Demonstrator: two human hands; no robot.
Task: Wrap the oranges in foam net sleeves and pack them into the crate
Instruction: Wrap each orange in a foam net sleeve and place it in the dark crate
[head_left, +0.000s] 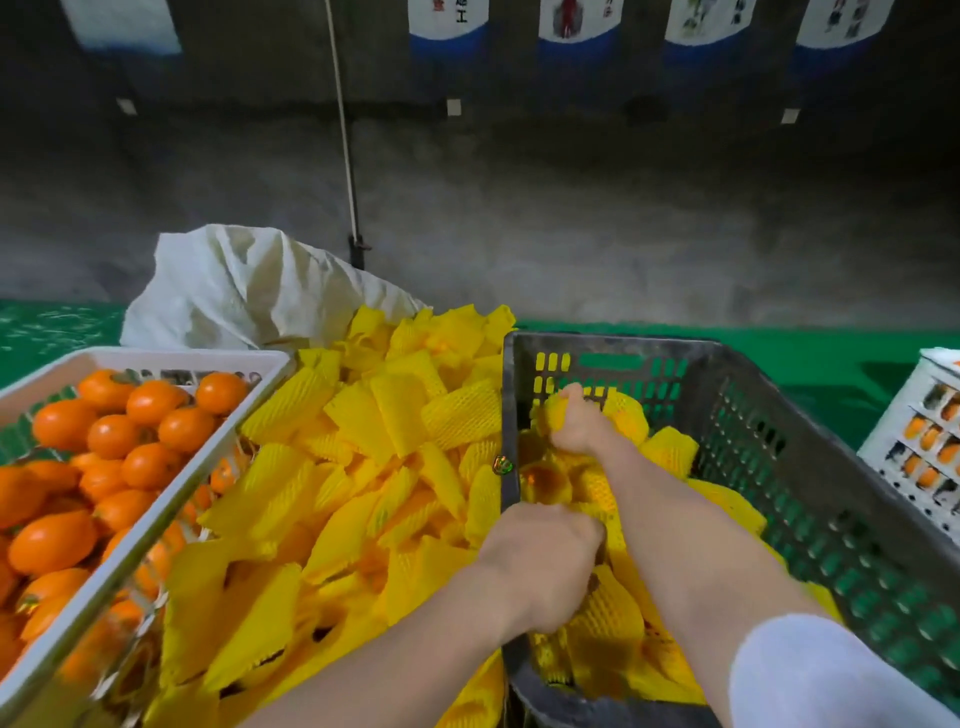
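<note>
Bare oranges (109, 436) fill a white crate (156, 512) at the left. A heap of yellow foam net sleeves (374, 447) lies in the middle. The dark grey crate (810, 467) at the right holds several sleeved oranges (670, 449). My right hand (576, 426) reaches deep into that crate and grips a sleeved orange (550, 413) near its far wall. My left hand (545, 566) is closed over the crate's near left edge, fingers down among the wrapped fruit; what it holds is hidden.
A white woven sack (244, 291) slumps behind the sleeve heap. Another white crate (919, 452) with oranges stands at the far right. Green floor (831, 358) and a grey wall lie beyond; a thin rope (345, 140) hangs down the wall.
</note>
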